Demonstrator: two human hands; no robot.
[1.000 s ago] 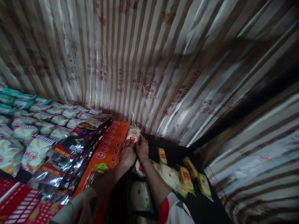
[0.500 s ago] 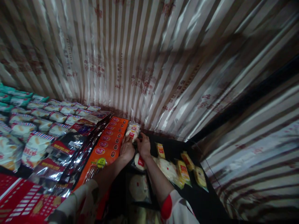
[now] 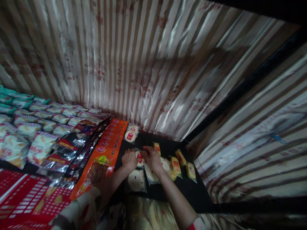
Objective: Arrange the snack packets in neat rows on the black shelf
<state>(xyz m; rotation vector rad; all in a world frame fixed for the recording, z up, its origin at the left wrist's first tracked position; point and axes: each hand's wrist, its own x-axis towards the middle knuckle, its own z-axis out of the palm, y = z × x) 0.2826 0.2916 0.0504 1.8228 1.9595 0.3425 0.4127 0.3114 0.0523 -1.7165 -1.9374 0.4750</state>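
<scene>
A clear packet of round white cakes (image 3: 139, 158) with a red label lies on the black surface between my two hands. My left hand (image 3: 129, 159) is at its left edge, fingers curled against it. From the right side, my right hand (image 3: 153, 158) pinches toward the packet's far right edge; its fingertips are partly hidden. Beyond my hands sits a similar packet with a red label (image 3: 130, 134). Just nearer than them is a larger clear packet with a flat round white cake (image 3: 135, 180). Another white packet (image 3: 150, 175) lies partly under my right forearm.
An orange printed snack sheet (image 3: 109, 143) lies left, beside dark shiny packets (image 3: 63, 147) and rows of white snack bags (image 3: 39, 147). A red basket (image 3: 31, 198) stands front left. Several yellow packets (image 3: 176, 165) lie right. Striped sheeting (image 3: 134, 64) hangs behind; a black pole (image 3: 230, 99) slants right.
My hands have come off the far packet beside the orange sheet and moved nearer, onto the closer packet of white cakes. The view has shifted slightly.
</scene>
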